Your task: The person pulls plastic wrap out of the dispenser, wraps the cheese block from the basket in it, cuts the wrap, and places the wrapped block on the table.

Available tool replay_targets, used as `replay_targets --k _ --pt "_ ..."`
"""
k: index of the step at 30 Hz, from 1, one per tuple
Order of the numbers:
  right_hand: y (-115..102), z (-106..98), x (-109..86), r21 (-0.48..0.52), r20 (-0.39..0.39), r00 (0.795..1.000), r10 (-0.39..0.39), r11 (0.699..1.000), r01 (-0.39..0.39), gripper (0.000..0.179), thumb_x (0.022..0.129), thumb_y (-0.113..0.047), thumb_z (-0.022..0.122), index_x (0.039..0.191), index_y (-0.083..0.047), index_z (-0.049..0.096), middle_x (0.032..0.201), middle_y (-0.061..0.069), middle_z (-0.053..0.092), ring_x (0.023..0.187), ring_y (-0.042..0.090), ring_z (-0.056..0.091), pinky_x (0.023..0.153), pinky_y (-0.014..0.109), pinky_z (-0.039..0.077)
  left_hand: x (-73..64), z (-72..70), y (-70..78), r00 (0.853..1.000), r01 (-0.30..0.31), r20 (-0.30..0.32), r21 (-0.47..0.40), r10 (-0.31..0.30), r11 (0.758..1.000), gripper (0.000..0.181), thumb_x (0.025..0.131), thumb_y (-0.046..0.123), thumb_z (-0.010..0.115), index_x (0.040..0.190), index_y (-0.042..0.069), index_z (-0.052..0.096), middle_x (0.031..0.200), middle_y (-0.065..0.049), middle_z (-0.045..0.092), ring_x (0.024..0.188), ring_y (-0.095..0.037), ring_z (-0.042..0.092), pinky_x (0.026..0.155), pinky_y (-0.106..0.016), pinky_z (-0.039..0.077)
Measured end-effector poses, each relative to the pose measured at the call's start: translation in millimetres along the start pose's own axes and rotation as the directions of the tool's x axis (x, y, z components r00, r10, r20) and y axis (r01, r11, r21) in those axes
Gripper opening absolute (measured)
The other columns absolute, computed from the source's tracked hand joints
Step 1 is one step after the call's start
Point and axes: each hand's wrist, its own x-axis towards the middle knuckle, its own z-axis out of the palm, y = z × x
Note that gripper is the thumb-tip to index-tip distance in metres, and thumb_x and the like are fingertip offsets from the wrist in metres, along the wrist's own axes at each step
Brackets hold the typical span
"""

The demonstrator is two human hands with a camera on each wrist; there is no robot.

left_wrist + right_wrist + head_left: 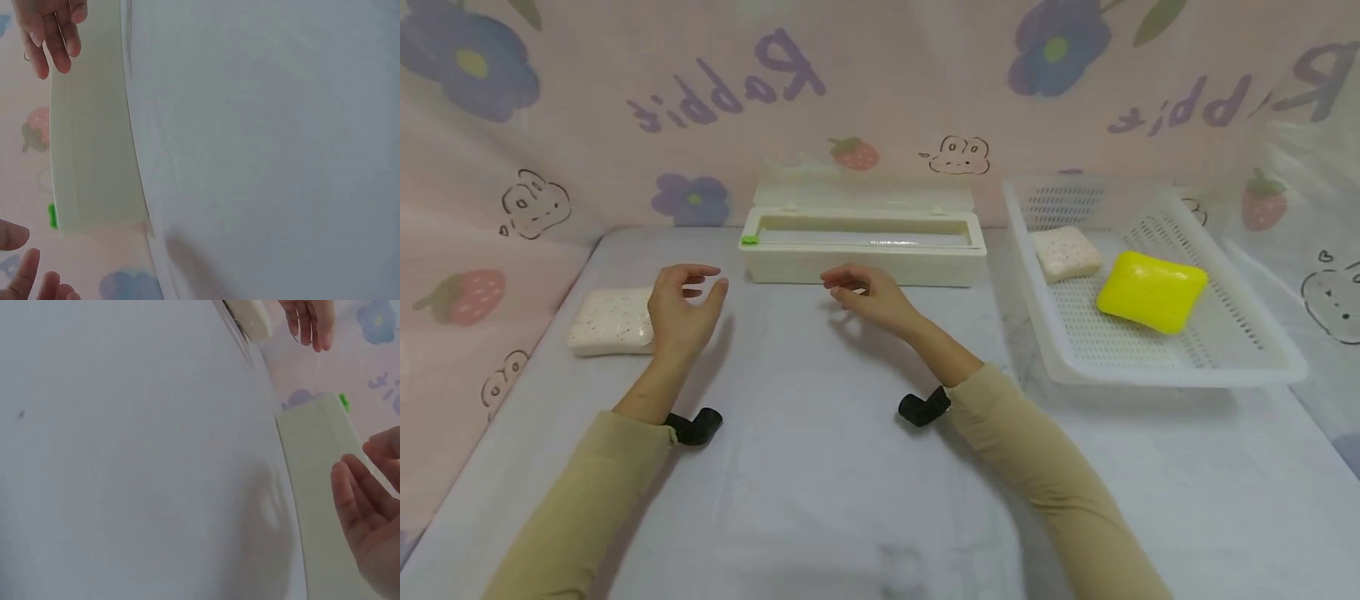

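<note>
In the head view my left hand [685, 310] is held above the table beside a white speckled block [612, 321] that looks wrapped in shiny film. Its fingers are relaxed, with nothing in them. My right hand [871, 296] hovers just in front of a cling film dispenser [865, 268], fingers loosely bent and holding nothing. The dispenser's lid [865, 196] stands raised, and a roll of clear film [865, 238] shows inside. A green slider [749, 240] sits at its left end. Both wrist views show the dispenser's pale front [97, 144] and both hands apart from it.
At the right stands a white perforated basket [1172, 375]. In it lie a smaller white speckled block [1067, 253] and a bright yellow pillow-shaped block [1152, 292]. A printed curtain [887, 50] hangs behind the white-covered table [820, 483].
</note>
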Motion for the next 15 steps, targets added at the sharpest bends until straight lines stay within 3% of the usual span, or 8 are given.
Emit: replay_targets --k 9,12,15 --pt "2 -18 -11.6 -0.022 -0.114 0.992 -0.055 0.998 0.053 0.029 0.094 -0.005 0.056 0.120 0.008 0.059 0.117 0.025 0.063 0.106 0.040 0.060 0.079 0.025 0.053 5.1 10.9 5.9 0.998 -0.067 -0.009 -0.038 0.067 0.997 0.015 0.086 0.005 0.066 0.096 -0.007 0.067 0.098 -0.019 0.061 0.089 -0.024 0.054 0.075 -0.026 0.044" --pt "3 -26 -17.6 -0.039 -0.191 0.978 -0.080 0.997 0.074 0.027 0.094 -0.005 0.056 0.117 0.008 0.061 0.112 0.023 0.066 0.100 0.040 0.062 0.076 0.021 0.052 6.8 15.7 8.9 0.997 -0.079 0.006 -0.065 0.079 0.995 0.016 0.085 0.006 0.068 0.096 -0.006 0.067 0.097 -0.019 0.063 0.085 -0.021 0.054 0.071 -0.023 0.044" --pt "4 -34 -23.4 -0.044 -0.282 0.954 -0.104 0.994 0.096 0.024 0.093 -0.006 0.059 0.113 0.007 0.063 0.108 0.020 0.067 0.093 0.032 0.063 0.068 0.019 0.050 8.3 21.1 12.4 0.993 -0.103 0.039 -0.100 0.107 0.990 0.017 0.084 0.006 0.070 0.097 -0.006 0.068 0.097 -0.019 0.065 0.084 -0.020 0.054 0.068 -0.022 0.044"
